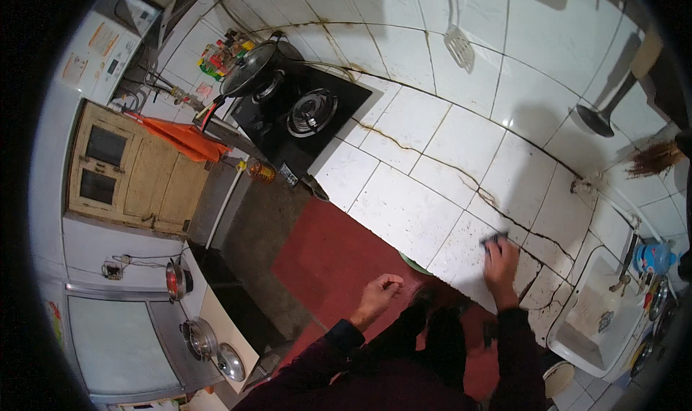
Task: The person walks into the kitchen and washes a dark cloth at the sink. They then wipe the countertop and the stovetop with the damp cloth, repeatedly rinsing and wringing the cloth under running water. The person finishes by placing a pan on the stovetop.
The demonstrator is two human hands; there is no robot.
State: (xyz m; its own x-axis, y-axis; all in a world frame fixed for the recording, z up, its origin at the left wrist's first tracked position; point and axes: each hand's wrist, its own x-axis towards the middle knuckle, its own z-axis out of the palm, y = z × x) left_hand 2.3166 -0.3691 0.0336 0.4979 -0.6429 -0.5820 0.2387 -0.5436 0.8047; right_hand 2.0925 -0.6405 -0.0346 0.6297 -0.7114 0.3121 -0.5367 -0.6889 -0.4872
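Observation:
My right hand (501,267) is over the white tiled countertop (400,205), its fingers around a small dark scrubbing pad (493,240). The pad is blurred and mostly hidden by the fingers. Small dark specks lie scattered on the tiles around it, and cracks with brown edges run across the counter. My left hand (377,301) hangs in front of the counter edge, above the red floor mat (330,249). Its fingers are loosely curled, with nothing visible in them. Part of a green round object (415,264) shows under the counter edge near this hand.
A white sink (586,313) with a tap (620,283) is at the right. A black gas stove (303,116) bears a lidded pan (250,69). A slotted turner (459,48) and a black ladle (599,118) hang on the wall. Behind at left, pots (201,339) stand on a cabinet.

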